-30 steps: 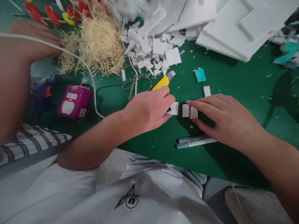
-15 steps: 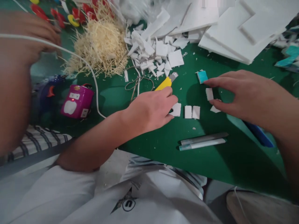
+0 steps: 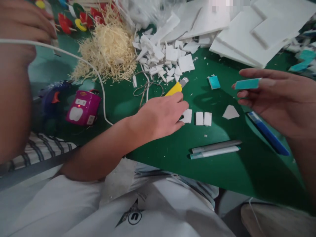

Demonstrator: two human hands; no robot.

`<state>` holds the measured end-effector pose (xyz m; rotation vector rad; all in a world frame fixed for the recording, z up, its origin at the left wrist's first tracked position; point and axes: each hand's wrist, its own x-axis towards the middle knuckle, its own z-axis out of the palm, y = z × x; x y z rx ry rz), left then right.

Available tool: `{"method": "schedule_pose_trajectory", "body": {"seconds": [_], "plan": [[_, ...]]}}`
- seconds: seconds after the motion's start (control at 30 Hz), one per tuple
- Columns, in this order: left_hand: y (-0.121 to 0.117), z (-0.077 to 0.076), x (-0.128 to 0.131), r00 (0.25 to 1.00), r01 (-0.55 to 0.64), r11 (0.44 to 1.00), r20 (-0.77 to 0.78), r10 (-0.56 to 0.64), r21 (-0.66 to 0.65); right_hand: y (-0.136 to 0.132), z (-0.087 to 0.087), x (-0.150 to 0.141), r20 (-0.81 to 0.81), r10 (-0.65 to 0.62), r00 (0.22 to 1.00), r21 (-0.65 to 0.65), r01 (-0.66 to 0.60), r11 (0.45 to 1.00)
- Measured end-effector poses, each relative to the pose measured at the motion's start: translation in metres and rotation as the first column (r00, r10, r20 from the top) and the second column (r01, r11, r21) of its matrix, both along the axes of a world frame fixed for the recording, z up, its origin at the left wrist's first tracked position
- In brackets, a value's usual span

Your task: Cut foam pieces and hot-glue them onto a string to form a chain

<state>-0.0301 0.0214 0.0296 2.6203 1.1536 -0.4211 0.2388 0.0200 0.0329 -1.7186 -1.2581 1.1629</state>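
Observation:
My left hand (image 3: 160, 117) rests on the green mat, closed round a yellow utility knife (image 3: 174, 89) whose tip points away from me. Its fingertips touch a small white foam square (image 3: 187, 116); two more squares (image 3: 203, 118) lie side by side just right of it. My right hand (image 3: 278, 98) hovers above the mat at the right and pinches a small teal-faced foam piece (image 3: 247, 84) between thumb and fingers. Another teal piece (image 3: 213, 82) and an irregular white scrap (image 3: 230, 112) lie on the mat.
Two grey-teal sticks (image 3: 214, 149) and a blue pen-like tool (image 3: 268, 133) lie near me. Behind are a foam scrap pile (image 3: 163, 56), large foam sheets (image 3: 251, 29) and pale straw (image 3: 108, 52). A pink device (image 3: 83, 108), a white cable (image 3: 74, 57) and another person's arm (image 3: 14, 82) fill the left.
My right hand left the white squares, moved right and back, took a small foam piece off the mat and lifted it. The left hand with the knife stayed put.

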Motion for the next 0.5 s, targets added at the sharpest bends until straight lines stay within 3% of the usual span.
{"method": "schedule_pose_trajectory", "body": {"seconds": [0.07, 0.1, 0.17, 0.23, 0.3, 0.4, 0.5], "plan": [[0.000, 0.000, 0.000, 1.000, -0.004, 1.000, -0.003, 0.004, 0.002, -0.007, -0.006, 0.000, 0.215, 0.103, 0.971, 0.160, -0.139, 0.977], [0.000, 0.000, -0.001, 1.000, -0.003, 1.000, 0.000, 0.003, 0.004, -0.011, -0.009, 0.000, 0.377, 0.175, 0.909, 0.232, -0.276, 0.933], [0.001, -0.001, -0.001, 1.000, 0.000, 1.000, 0.017, 0.000, 0.010, -0.018, -0.013, 0.000, 0.687, 0.274, 0.673, 0.259, -0.579, 0.774], [0.001, -0.002, -0.002, 1.000, -0.001, 1.000, 0.030, 0.001, 0.016, -0.021, -0.016, 0.001, 0.848, 0.280, 0.449, 0.208, -0.770, 0.604], [0.001, -0.004, -0.002, 0.999, -0.007, 1.000, 0.038, 0.006, 0.025, -0.023, -0.019, 0.003, 0.898, 0.253, 0.361, 0.194, -0.839, 0.508], [0.000, -0.004, -0.003, 0.999, -0.012, 1.000, 0.048, 0.010, 0.029, -0.024, -0.022, 0.005, 0.899, 0.273, 0.343, 0.166, -0.843, 0.512], [0.000, -0.005, -0.003, 0.998, -0.013, 1.000, 0.061, 0.011, 0.019, -0.026, -0.022, 0.007, 0.869, 0.301, 0.392, 0.182, -0.820, 0.542]]}}
